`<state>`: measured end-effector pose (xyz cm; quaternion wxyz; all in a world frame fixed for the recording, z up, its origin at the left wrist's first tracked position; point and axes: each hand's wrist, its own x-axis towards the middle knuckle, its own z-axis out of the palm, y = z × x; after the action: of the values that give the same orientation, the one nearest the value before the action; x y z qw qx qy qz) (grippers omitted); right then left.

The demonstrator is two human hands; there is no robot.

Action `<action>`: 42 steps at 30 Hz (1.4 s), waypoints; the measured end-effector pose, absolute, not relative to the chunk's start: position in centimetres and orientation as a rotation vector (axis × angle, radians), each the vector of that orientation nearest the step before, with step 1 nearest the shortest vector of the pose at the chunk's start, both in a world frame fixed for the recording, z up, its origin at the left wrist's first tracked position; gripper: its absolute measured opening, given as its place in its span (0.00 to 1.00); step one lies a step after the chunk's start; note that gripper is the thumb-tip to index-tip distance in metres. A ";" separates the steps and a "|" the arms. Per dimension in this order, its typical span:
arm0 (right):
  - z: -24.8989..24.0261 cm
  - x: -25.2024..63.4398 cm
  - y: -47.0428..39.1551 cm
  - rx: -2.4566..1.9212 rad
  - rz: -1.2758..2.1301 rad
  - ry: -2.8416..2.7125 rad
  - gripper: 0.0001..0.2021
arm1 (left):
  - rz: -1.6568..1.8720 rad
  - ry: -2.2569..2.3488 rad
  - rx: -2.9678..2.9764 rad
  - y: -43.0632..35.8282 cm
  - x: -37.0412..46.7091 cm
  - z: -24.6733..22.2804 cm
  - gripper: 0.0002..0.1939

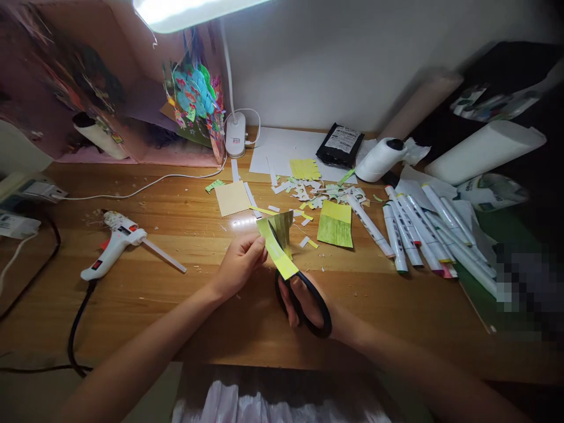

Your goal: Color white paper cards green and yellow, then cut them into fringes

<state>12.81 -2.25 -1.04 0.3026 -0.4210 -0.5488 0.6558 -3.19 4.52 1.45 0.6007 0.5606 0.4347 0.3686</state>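
Observation:
My left hand (242,261) pinches the left edge of a yellow-green piece of paper (278,254), held up above the table. Black-handled scissors (318,305) are in my right hand (307,296), with fingers through the loops. The scissor blades are at the paper and mostly hidden by it, and a strip of the paper bends toward me. Just beyond lie a yellow and green paper square (335,224), a cream paper square (232,198) and several small paper scraps (304,241).
A white glue gun (112,244) with a glue stick lies at left, its cord running off the front edge. Several markers (414,229) lie at right. Behind are a black packet (340,145), a white roll (381,160), a power strip (235,135) and a pink box (176,154) with decorations.

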 end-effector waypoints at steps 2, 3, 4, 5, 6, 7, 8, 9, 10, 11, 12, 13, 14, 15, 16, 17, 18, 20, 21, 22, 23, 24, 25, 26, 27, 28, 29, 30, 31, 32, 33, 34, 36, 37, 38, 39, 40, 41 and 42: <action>-1.3 12.7 -2.3 -1.097 1.731 -1.442 0.31 | 0.851 1.003 1.296 4.5 -3.2 1.6 0.23; -1.5 12.6 -2.3 -1.086 1.725 -1.441 0.32 | 0.847 0.998 1.298 4.4 -3.1 1.6 0.24; -1.5 12.6 -2.3 -1.080 1.719 -1.443 0.33 | 0.841 0.992 1.300 4.4 -3.1 1.7 0.24; -1.6 12.5 -2.3 -1.078 1.711 -1.450 0.34 | 0.836 0.984 1.302 4.3 -3.1 1.8 0.24; -1.6 12.5 -2.3 -1.082 1.698 -1.457 0.34 | 0.831 0.977 1.303 4.3 -3.1 1.8 0.24; -1.5 12.5 -2.3 -1.086 1.682 -1.467 0.35 | 0.829 0.972 1.304 4.2 -3.0 1.8 0.24; -1.4 12.5 -2.3 -1.095 1.664 -1.479 0.34 | 0.830 0.967 1.303 4.1 -3.0 1.8 0.24; -1.2 12.6 -2.3 -1.099 1.652 -1.492 0.33 | 0.832 0.963 1.303 4.1 -3.0 1.8 0.24; -1.1 12.6 -2.3 -1.095 1.646 -1.502 0.33 | 0.834 0.960 1.302 4.1 -3.0 1.8 0.24; -0.9 12.6 -2.3 -1.092 1.642 -1.507 0.32 | 0.837 0.956 1.302 4.1 -3.0 1.7 0.24; -0.8 12.7 -2.3 -1.091 1.641 -1.511 0.31 | 0.839 0.953 1.301 4.1 -3.0 1.7 0.23; -0.7 12.7 -2.3 -1.093 1.644 -1.513 0.31 | 0.841 0.950 1.300 4.1 -3.0 1.7 0.23; -0.6 12.7 -2.3 -1.100 1.641 -1.515 0.31 | 0.842 0.948 1.299 4.2 -3.0 1.7 0.23; -0.5 12.8 -2.3 -1.106 1.633 -1.522 0.31 | 0.841 0.947 1.298 4.2 -3.0 1.7 0.23; -0.3 12.8 -2.2 -1.116 1.622 -1.536 0.31 | 0.839 0.947 1.296 4.2 -3.1 1.7 0.22; -0.1 12.9 -2.1 -1.121 1.612 -1.555 0.32 | 0.832 0.945 1.296 4.2 -3.1 1.8 0.21; 0.1 13.0 -2.1 -1.122 1.599 -1.572 0.32 | 0.821 0.940 1.297 4.2 -3.1 1.8 0.21; 0.6 13.1 -1.8 -1.123 1.587 -1.588 0.31 | 0.786 0.918 1.308 4.0 -3.2 2.0 0.20; 0.9 13.2 -1.7 -1.123 1.590 -1.588 0.31 | 0.764 0.904 1.319 3.9 -3.2 2.1 0.20; 1.1 13.3 -1.6 -1.121 1.592 -1.588 0.30 | 0.742 0.891 1.332 3.8 -3.1 2.2 0.19; 1.2 13.3 -1.6 -1.119 1.592 -1.587 0.29 | 0.722 0.880 1.345 3.6 -3.1 2.3 0.19; 1.2 13.4 -1.5 -1.118 1.596 -1.586 0.29 | 0.707 0.875 1.359 3.5 -3.1 2.4 0.18; 1.2 13.4 -1.5 -1.111 1.598 -1.587 0.29 | 0.699 0.874 1.372 3.5 -3.2 2.5 0.17; 1.0 13.4 -1.5 -1.095 1.593 -1.589 0.30 | 0.699 0.878 1.387 3.5 -3.2 2.7 0.17; 0.9 13.4 -1.5 -1.074 1.588 -1.586 0.32 | 0.707 0.888 1.402 3.6 -3.3 2.8 0.17; 0.7 13.5 -1.5 -1.047 1.594 -1.572 0.33 | 0.723 0.902 1.416 3.8 -3.5 2.9 0.17; 0.7 13.5 -1.6 -1.018 1.619 -1.549 0.34 | 0.747 0.918 1.422 4.0 -3.8 3.0 0.18; 0.6 13.6 -1.7 -0.991 1.668 -1.522 0.34 | 0.785 0.950 1.451 4.4 -4.1 3.1 0.18; 0.7 13.7 -1.9 -0.967 1.737 -1.491 0.34 | 0.836 0.997 1.495 4.7 -4.4 3.2 0.18; 0.8 13.8 -2.0 -0.946 1.822 -1.462 0.34 | 0.896 1.057 1.557 5.1 -4.7 3.2 0.17; 1.0 13.9 -2.1 -0.929 1.903 -1.442 0.35 | 0.957 1.127 1.637 5.4 -5.1 3.3 0.17; 1.2 14.0 -2.3 -0.919 1.963 -1.440 0.35 | 1.007 1.188 1.702 5.8 -5.3 3.3 0.16; 1.8 14.1 -2.5 -0.917 2.014 -1.464 0.35 | 1.067 1.278 1.810 6.2 -5.7 3.3 0.15; 2.0 14.1 -2.5 -0.921 2.017 -1.482 0.34 | 1.074 1.298 1.835 6.3 -5.8 3.4 0.15; 2.2 14.1 -2.5 -0.932 2.011 -1.498 0.34 | 1.076 1.317 1.868 6.3 -5.9 3.4 0.14; 2.4 14.1 -2.6 -0.942 2.004 -1.507 0.34 | 1.079 1.334 1.896 6.4 -5.9 3.4 0.14; 2.5 14.1 -2.5 -0.953 1.997 -1.508 0.34 | 1.081 1.350 1.924 6.3 -5.8 3.4 0.13; 2.5 14.1 -2.5 -0.961 1.990 -1.506 0.34 | 1.084 1.366 1.956 6.3 -5.8 3.4 0.13; 2.6 14.2 -2.5 -0.971 1.985 -1.507 0.34 | 1.087 1.381 1.988 6.3 -5.8 3.4 0.13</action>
<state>14.16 -2.48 2.58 0.2313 -0.3533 -0.5483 0.7218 -5.76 6.28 3.40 0.2415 0.7270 0.5050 0.3976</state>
